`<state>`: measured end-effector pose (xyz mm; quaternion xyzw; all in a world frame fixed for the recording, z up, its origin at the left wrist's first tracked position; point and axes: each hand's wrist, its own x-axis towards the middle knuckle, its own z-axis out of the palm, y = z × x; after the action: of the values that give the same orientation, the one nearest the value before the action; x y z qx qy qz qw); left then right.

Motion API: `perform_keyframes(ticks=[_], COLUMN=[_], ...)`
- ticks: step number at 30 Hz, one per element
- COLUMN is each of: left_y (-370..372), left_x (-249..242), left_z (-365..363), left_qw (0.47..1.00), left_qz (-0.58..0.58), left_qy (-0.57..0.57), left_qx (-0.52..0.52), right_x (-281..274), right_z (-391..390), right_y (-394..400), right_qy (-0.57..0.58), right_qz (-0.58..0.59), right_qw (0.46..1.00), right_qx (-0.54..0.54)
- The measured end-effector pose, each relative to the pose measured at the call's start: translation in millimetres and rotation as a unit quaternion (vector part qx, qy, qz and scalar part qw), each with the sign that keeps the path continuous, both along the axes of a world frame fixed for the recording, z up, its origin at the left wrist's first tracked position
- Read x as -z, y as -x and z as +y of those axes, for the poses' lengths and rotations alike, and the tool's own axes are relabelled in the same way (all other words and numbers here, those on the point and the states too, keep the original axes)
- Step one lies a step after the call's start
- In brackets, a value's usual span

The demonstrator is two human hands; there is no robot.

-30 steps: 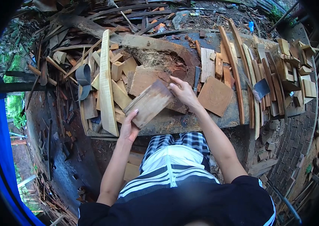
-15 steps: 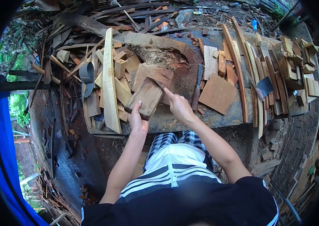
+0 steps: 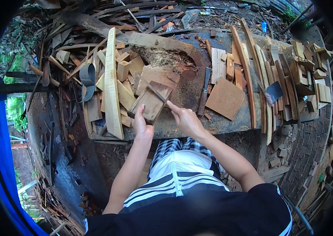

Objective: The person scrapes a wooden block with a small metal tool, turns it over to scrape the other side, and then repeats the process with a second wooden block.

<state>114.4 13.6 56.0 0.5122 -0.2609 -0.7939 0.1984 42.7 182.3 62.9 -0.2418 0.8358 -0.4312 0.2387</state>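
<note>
My left hand [image 3: 141, 125] grips the near end of a flat brown wooden board [image 3: 152, 100], which is tipped up on the workbench [image 3: 221, 124]. My right hand [image 3: 185, 119] sits just right of the board, fingers loosely spread, index finger pointing at its right edge; it holds nothing. A thin dark strip lies across the board's top. Behind the board lies a larger reddish slab [image 3: 159, 76].
A chisel [image 3: 203, 92] lies right of my right hand, then a square wood panel [image 3: 225, 98]. A hatchet [image 3: 272, 93] rests among long curved slats at right. A pale long plank [image 3: 111, 84] and offcuts lie at left. Scrap wood covers the ground.
The board has been turned and stood more upright, drawn toward me. My left hand shifted up its near end. My right hand came off the board's far edge and moved nearer.
</note>
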Motion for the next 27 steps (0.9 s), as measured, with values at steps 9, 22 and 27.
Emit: perform_keyframes(ticks=[9,22,27], left_y=[2,15,18], left_x=[17,-33,-36], left_z=[-7,28,31], left_qw=[0.999,0.969,0.954], left_qz=[-0.003,-0.056,-0.059], left_qy=[0.033,0.237,0.288], left_qx=[-0.008,0.029,0.049], right_x=[-7,6,41], right_z=[-2,5,-13], right_y=[16,-7,28], right_qy=[-0.043,0.037,0.051], right_qz=[-0.093,0.001,-0.027], right_qw=[0.995,0.999,0.996], right_qx=[0.004,-0.008,0.071])
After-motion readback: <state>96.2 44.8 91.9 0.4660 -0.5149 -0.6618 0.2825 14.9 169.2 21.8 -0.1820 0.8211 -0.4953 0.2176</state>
